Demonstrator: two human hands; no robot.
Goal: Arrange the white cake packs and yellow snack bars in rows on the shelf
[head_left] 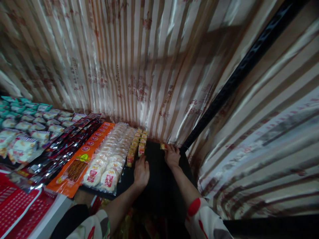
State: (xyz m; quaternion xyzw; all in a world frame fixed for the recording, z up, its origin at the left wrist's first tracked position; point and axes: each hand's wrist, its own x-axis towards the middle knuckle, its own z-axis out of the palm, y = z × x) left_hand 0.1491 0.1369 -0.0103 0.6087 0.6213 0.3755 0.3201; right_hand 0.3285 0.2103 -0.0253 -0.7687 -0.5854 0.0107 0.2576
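Note:
At the back of the dark shelf (pixel 159 179), my right hand (pixel 172 155) has its fingers closed on a small yellow snack packet (pixel 163 146). My left hand (pixel 142 171) is at the front of two short rows of similar yellow-and-red packets (pixel 141 148). Its fingers are stretched forward, and the fingertips appear to touch the front packet of the right-hand row. Left of these rows lie stacks of clear-wrapped round white crackers (pixel 109 179), in two columns running toward the back.
Further left are an orange bag of brown sticks (pixel 74 171), dark shiny packets (pixel 62 149) and white and green packets (pixel 23 147). A red basket (pixel 22 205) stands at lower left. Striped, printed sheeting (pixel 139 66) covers the back; a black post (pixel 224 93) slants up at the right.

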